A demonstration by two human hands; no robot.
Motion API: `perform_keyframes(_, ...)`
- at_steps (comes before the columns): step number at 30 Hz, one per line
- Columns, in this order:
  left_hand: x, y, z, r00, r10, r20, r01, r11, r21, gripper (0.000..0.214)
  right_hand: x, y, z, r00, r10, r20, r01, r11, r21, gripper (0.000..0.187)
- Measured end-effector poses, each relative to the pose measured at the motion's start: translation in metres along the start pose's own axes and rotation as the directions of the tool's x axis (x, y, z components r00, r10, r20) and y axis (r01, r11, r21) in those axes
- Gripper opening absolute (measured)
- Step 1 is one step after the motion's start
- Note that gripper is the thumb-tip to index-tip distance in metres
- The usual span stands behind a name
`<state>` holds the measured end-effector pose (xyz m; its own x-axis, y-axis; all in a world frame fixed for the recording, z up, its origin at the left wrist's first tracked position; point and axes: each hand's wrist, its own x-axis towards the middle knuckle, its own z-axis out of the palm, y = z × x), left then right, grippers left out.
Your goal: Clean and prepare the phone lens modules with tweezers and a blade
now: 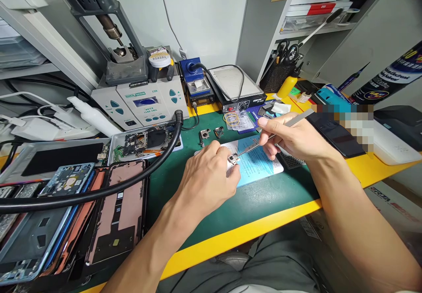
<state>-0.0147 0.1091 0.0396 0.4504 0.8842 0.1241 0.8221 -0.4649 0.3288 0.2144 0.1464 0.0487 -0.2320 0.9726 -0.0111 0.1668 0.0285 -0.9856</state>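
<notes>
My left hand [207,174] is closed, its thumb and fingers pinching a small metal-framed part [234,157] that looks like a phone camera module. It holds the part over the near left of a blue and white printed sheet [259,170]. In my right hand [293,139] is a slim silver metal tool [290,122]; whether it is tweezers or a pry blade I cannot tell. The tool's thin tip points down-left and meets, or nearly meets, the right side of the part. Two similar small modules, one [205,134] and another [219,132], lie on the green mat [263,209] behind my left hand.
A thick black hose [99,199] arches over stacked phone shells [121,205] at left. Behind stand a hot-air station [148,102], a soldering stand [198,86] and a flat metal heating plate [231,84]. At right are a dark phone [336,135] and an aerosol can [389,80].
</notes>
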Motion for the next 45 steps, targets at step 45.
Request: perform_keyframes(45, 0.0, -0.001, 0.001, 1.0, -0.025, -0.004, 0.024, 0.999, -0.041, 0.018, 0.0, -0.008, -0.008, 0.998, 0.062, 0.006, -0.062, 0.993, 0.105, 0.024)
